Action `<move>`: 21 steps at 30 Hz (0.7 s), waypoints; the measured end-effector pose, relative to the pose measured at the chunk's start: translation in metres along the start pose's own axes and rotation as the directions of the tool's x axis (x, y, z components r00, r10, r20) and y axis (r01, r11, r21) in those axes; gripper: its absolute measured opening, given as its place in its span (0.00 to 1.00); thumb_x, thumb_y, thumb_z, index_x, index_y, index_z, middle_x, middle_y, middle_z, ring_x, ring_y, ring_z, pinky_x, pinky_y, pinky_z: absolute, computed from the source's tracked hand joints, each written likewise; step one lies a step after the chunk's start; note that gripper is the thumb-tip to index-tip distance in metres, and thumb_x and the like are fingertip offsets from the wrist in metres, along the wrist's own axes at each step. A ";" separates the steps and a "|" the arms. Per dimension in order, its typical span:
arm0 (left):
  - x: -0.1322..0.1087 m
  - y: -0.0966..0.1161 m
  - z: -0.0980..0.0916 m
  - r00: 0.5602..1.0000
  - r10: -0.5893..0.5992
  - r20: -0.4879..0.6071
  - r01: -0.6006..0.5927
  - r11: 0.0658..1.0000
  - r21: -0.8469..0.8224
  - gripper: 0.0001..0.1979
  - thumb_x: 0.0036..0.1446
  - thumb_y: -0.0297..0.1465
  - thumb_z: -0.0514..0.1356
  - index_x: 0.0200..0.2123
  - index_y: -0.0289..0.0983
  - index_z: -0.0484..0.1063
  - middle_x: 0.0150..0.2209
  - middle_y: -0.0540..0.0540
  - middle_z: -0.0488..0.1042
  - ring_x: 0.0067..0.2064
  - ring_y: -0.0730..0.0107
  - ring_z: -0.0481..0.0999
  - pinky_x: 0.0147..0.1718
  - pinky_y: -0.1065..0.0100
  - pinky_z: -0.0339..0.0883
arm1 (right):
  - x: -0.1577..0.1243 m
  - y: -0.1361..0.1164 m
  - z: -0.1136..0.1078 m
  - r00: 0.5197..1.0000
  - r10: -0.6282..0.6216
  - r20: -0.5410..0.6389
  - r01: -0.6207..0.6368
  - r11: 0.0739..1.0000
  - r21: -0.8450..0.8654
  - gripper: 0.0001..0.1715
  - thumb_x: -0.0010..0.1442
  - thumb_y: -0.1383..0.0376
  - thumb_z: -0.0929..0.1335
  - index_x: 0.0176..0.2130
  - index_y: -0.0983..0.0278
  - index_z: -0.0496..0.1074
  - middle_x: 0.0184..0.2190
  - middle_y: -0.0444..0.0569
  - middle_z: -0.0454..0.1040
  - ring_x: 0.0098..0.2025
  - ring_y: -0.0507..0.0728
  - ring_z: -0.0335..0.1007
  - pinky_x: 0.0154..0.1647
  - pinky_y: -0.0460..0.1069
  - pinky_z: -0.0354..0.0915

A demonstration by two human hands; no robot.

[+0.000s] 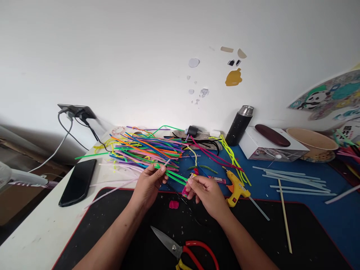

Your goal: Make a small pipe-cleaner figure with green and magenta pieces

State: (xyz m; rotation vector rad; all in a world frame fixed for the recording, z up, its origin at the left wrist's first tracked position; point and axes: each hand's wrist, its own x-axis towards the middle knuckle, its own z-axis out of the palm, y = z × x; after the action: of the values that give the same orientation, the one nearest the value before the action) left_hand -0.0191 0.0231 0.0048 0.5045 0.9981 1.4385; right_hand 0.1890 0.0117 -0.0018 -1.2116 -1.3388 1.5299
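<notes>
Red-and-yellow-handled scissors [174,248] lie on a black mat [264,228] in the foreground, blades together and pointing up to the left, between the forearms of a person at work. Just beyond, the person's two bare hands grip a few bright green pipe cleaners [177,177], suspended over the far edge of the mat. Thumb and index finger of the left hand [149,182] are pinched together on one end, a pale tip showing above them; the right hand [206,191] has its thumb and fingertips closed on the other end, the remaining fingers curled beneath. One small magenta piece [173,204] lies on the mat below; another [185,192] shows just beside the right fingertips, though whether they touch it cannot be told.

Behind the left hand, a heap of multicolored pipe cleaners [146,148] spreads toward the wall [126,56]. At far left, a black phone [78,182] rests on the white tabletop [33,228]. To the right of the hands lie a yellow glue gun [236,187], translucent glue sticks [298,180] and a slim wooden stick [284,215]. Along the wall, a black flask [239,125] stands beside a white box [246,144] topped by a dark oval case [272,135], with a tan bowl [312,139] next to it.
</notes>
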 end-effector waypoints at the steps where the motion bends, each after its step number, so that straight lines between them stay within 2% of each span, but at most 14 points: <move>1: 0.000 0.000 0.000 1.000 0.006 0.000 -0.006 1.000 -0.005 0.22 0.34 0.37 0.85 0.27 0.34 0.79 0.26 0.53 0.75 0.25 0.76 0.73 0.23 0.74 0.69 | 0.000 0.001 0.000 1.000 -0.003 0.011 0.003 1.000 -0.016 0.31 0.62 0.39 0.72 0.32 0.65 0.78 0.30 0.52 0.81 0.28 0.56 0.78 0.21 0.45 0.63; 6: 0.000 0.001 -0.001 0.999 0.042 -0.003 -0.042 0.999 -0.013 0.21 0.35 0.35 0.84 0.27 0.35 0.77 0.26 0.53 0.74 0.24 0.78 0.71 0.23 0.74 0.68 | 0.000 0.006 -0.003 0.998 -0.054 0.033 0.057 0.993 -0.106 0.28 0.66 0.41 0.70 0.37 0.63 0.81 0.29 0.50 0.79 0.31 0.58 0.78 0.23 0.47 0.66; 9: -0.003 0.004 0.000 0.999 0.032 0.014 -0.032 0.999 0.013 0.21 0.36 0.36 0.84 0.27 0.36 0.77 0.25 0.54 0.73 0.23 0.78 0.69 0.20 0.76 0.64 | 0.000 0.005 -0.005 0.992 -0.127 -0.011 0.124 0.978 -0.165 0.27 0.68 0.43 0.69 0.36 0.62 0.81 0.34 0.52 0.78 0.31 0.57 0.75 0.23 0.48 0.65; 12: -0.008 0.005 0.003 0.994 0.014 0.110 -0.027 0.993 0.111 0.20 0.38 0.38 0.83 0.26 0.35 0.77 0.24 0.53 0.74 0.22 0.78 0.69 0.21 0.76 0.64 | -0.002 0.002 -0.004 0.984 -0.170 -0.059 0.157 0.972 -0.177 0.25 0.68 0.45 0.70 0.36 0.62 0.81 0.35 0.51 0.78 0.30 0.56 0.72 0.25 0.48 0.64; 16: -0.016 0.001 0.007 0.967 -0.050 0.250 -0.007 0.974 0.224 0.18 0.43 0.38 0.82 0.26 0.36 0.78 0.25 0.51 0.75 0.23 0.75 0.72 0.22 0.74 0.67 | -0.007 -0.002 0.005 0.988 -0.156 -0.018 0.151 0.978 -0.143 0.18 0.68 0.50 0.71 0.40 0.61 0.82 0.31 0.48 0.77 0.30 0.56 0.71 0.30 0.48 0.65; 19: -0.018 -0.004 0.008 0.952 -0.085 0.293 0.002 0.962 0.272 0.18 0.42 0.36 0.82 0.28 0.36 0.78 0.25 0.51 0.75 0.24 0.73 0.73 0.22 0.73 0.68 | -0.009 -0.002 0.012 0.987 -0.157 0.037 0.161 0.969 -0.189 0.15 0.66 0.53 0.72 0.37 0.61 0.82 0.29 0.46 0.77 0.29 0.54 0.69 0.28 0.47 0.63; 21: -0.018 -0.007 0.008 0.950 -0.099 0.297 0.014 0.962 0.274 0.18 0.42 0.36 0.82 0.29 0.36 0.79 0.24 0.51 0.75 0.24 0.73 0.73 0.22 0.73 0.68 | -0.010 -0.001 0.015 0.986 -0.153 0.060 0.162 0.968 -0.192 0.15 0.67 0.54 0.72 0.35 0.61 0.82 0.27 0.45 0.76 0.28 0.54 0.67 0.27 0.47 0.61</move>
State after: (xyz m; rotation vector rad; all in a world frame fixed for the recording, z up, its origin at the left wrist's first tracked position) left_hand -0.0060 0.0067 0.0081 0.8651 0.9492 1.1327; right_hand 0.1772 -0.0015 0.0011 -1.1642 -1.6074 1.3444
